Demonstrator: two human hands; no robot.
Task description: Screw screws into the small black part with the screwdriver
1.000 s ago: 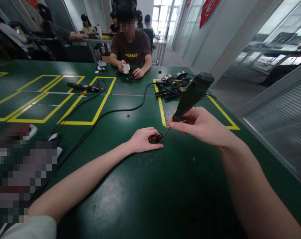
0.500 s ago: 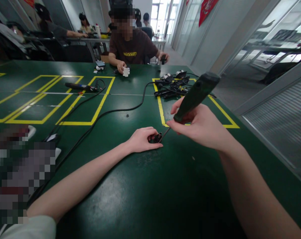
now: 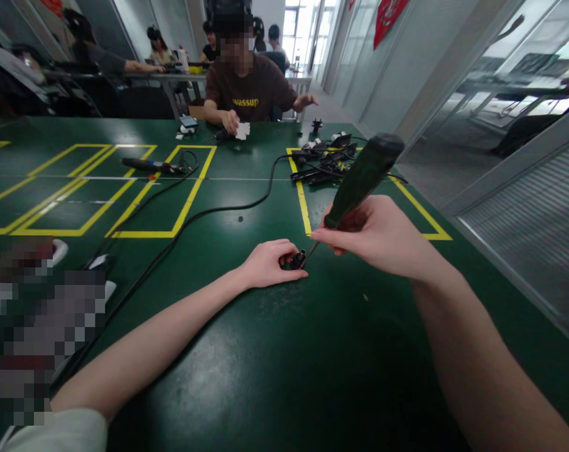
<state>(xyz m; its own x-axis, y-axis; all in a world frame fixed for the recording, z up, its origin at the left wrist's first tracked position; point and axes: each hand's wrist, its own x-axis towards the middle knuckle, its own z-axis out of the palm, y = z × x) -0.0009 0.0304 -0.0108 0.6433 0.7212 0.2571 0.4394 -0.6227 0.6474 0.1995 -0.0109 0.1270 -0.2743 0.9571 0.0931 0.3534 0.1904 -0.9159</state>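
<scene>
My left hand [image 3: 271,263] rests on the green table with thumb and fingers closed around a small black cylindrical part [image 3: 298,258]. What kind of part it is cannot be made out, since the fingers cover much of it. My right hand [image 3: 372,235] grips a screwdriver [image 3: 362,182] low on its dark green handle. The handle leans up and to the right. Its thin metal shaft slants down to the left, and the tip meets the black part or lies right beside it.
Black parts and cables [image 3: 325,160] are heaped inside a yellow taped outline at the back right. A black cord [image 3: 225,208] crosses the table to the left, near a dark pen-shaped tool [image 3: 147,165]. Across the table a person [image 3: 247,88] holds a white piece [image 3: 242,130].
The screwdriver and my right hand have shifted slightly left. My left hand stays put. Across the table, the person has let go of a black piece, which now stands on the table.
</scene>
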